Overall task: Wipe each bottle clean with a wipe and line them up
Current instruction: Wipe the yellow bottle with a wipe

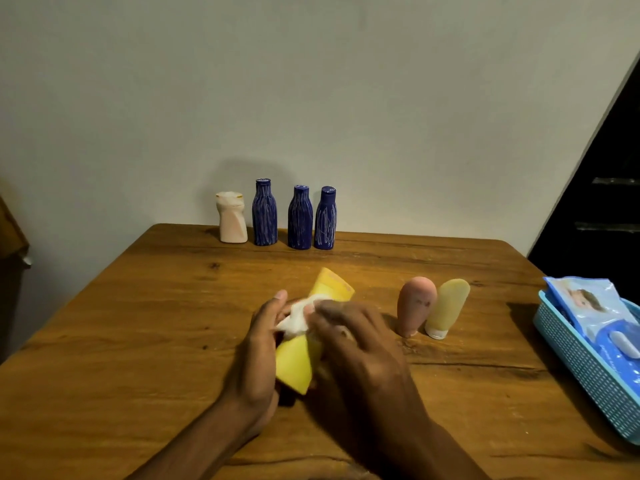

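My left hand [258, 344] holds a yellow bottle [298, 365] tilted over the middle of the wooden table [138, 323], cap end toward me. My right hand [349, 344] presses a crumpled white wipe [298, 315] against the bottle's middle. At the table's far edge a white bottle [232, 218] and three blue bottles [265, 213] [300, 218] [326, 219] stand in a row along the wall. To the right of my hands, a pink tube [415, 304] and a pale yellow tube [446, 308] stand on their caps, side by side.
A light blue basket [581, 368] at the table's right edge holds packs of wipes [595, 310]. A dark doorway or shelf is at the right beyond the table. Part of a brown object shows at the left edge.
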